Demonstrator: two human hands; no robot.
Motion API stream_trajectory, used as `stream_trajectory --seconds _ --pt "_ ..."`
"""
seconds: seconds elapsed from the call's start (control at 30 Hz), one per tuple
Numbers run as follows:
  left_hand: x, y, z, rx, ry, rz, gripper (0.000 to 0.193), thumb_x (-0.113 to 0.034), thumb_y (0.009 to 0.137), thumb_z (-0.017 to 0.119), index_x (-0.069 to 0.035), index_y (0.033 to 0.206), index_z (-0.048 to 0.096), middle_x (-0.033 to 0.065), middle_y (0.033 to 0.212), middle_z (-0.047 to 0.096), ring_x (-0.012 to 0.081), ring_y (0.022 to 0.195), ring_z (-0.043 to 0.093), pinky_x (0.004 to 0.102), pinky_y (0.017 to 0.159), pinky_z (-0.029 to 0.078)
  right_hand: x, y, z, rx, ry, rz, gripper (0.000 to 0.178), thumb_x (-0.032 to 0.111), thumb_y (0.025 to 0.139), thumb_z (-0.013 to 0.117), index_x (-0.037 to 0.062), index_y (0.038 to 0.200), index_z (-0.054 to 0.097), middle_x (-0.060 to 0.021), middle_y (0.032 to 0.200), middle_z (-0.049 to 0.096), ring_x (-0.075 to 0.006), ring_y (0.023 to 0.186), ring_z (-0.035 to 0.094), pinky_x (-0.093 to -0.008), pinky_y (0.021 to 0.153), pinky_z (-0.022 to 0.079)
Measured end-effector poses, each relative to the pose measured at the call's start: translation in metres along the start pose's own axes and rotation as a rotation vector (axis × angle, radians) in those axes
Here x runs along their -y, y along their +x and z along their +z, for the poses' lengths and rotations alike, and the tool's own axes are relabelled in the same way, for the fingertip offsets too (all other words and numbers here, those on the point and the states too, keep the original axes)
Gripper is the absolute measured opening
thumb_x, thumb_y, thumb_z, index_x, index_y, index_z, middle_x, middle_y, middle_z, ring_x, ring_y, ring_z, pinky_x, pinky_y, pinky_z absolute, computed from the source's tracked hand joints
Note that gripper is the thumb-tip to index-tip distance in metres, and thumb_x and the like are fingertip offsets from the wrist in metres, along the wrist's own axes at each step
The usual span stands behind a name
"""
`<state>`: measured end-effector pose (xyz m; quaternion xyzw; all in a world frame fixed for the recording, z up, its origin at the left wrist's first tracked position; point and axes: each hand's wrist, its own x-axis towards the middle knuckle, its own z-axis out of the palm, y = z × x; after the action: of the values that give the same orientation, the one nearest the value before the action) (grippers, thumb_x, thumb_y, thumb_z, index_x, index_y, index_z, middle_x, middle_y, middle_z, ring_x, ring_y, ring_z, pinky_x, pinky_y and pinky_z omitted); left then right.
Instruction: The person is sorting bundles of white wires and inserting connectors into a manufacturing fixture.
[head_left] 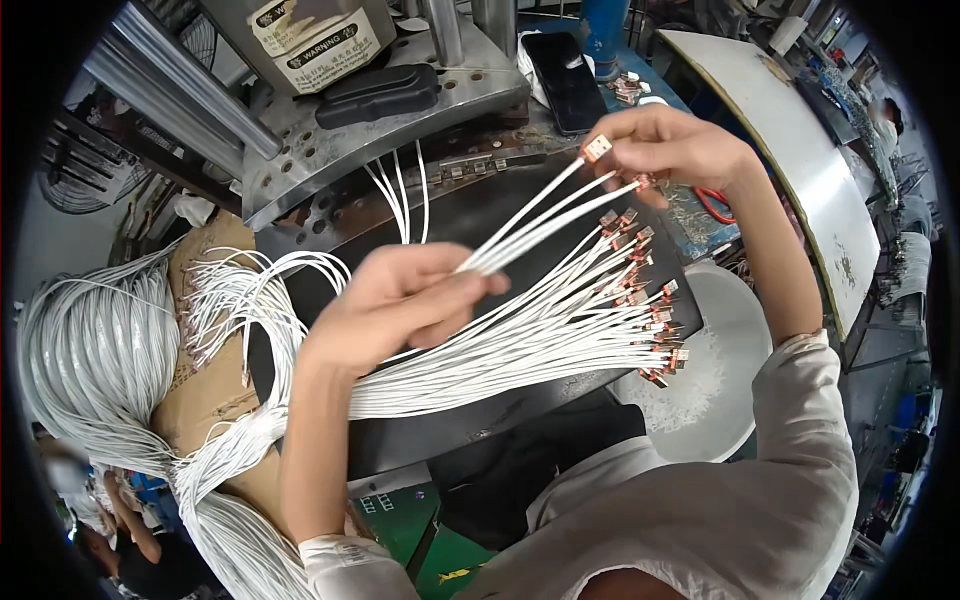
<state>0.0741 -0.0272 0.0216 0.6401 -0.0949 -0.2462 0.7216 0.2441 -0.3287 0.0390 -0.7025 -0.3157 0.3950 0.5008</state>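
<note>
My left hand (405, 305) pinches several white cables (535, 235) between thumb and fingers, above the black work surface. Their far ends rise to the right, where my right hand (675, 150) has its fingers closed around the connector ends. One metal USB plug (597, 149) with an orange base shows at its fingertips; the other ends are partly hidden by the fingers. Under both hands lies a broad bundle of white cables (480, 360), its plugs (655, 325) fanned out toward the right edge of the surface.
A steel press plate (390, 115) with columns stands at the back, a black block on it. Beyond are a black phone (565, 85) and a blue post. A pale round basin (725, 360) holds white scraps at right. Coiled white cables (95, 345) sit on cardboard at left. Another person is lower left.
</note>
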Motion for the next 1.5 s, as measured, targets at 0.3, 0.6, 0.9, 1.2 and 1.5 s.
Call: stream_trajectory --seconds 0.3,0.6,0.9,1.2,1.5 --pt "0.038 0.081 0.044 -0.25 -0.233 0.015 0.017 -0.013 0.103 0.054 0.002 0.109 0.059 0.0051 0.091 0.061 0.0061 0.068 0.049 0.0213 0.06 0.04 -0.011 0.075 0.053 0.02 -0.29 -0.104 0.085 0.073 0.096 0.034 -0.0014 0.129 0.061 -0.0152 0.119 0.065 -0.0246 0.113 0.06 -0.0342 0.099 0.045" --pt "0.048 0.025 0.021 -0.298 -0.23 -0.059 0.021 -0.013 0.099 0.062 -0.001 0.115 0.059 0.0106 0.105 0.069 0.013 0.073 0.067 0.0252 0.067 0.057 -0.057 0.114 0.086 -0.573 -1.085 -0.308 0.032 0.024 0.088 0.07 0.0019 0.106 0.054 -0.0164 0.108 0.055 -0.0375 0.104 0.055 -0.0486 0.091 0.043" --pt "0.056 0.033 0.016 -0.474 -0.262 -0.072 0.015 -0.004 0.085 0.078 -0.002 0.094 0.066 0.0075 0.09 0.071 0.0138 0.08 0.069 0.0257 0.073 0.057 -0.03 0.066 0.078 -0.309 -0.077 0.037 0.029 0.029 0.101 0.059 -0.0003 0.102 0.062 -0.0018 0.082 0.062 -0.0098 0.071 0.059 -0.0253 0.068 0.05" --pt "0.054 0.04 0.018 -0.545 -0.209 -0.091 0.014 -0.006 0.087 0.076 -0.004 0.089 0.063 0.0064 0.086 0.071 0.0113 0.075 0.068 0.024 0.069 0.054 -0.037 0.068 0.103 -0.221 0.204 -0.035 0.029 0.028 0.104 0.054 0.0007 0.109 0.062 -0.0009 0.083 0.062 -0.0075 0.073 0.059 -0.0223 0.062 0.049" --pt "0.057 0.038 0.019 -0.508 -0.167 -0.104 0.015 -0.015 0.092 0.073 -0.002 0.098 0.068 0.001 0.083 0.068 0.0071 0.07 0.062 0.0227 0.068 0.054 -0.033 0.064 0.096 -0.257 0.148 -0.006 0.028 0.029 0.103 0.056 0.0021 0.109 0.062 0.0037 0.082 0.06 -0.0031 0.067 0.055 -0.0186 0.053 0.037"
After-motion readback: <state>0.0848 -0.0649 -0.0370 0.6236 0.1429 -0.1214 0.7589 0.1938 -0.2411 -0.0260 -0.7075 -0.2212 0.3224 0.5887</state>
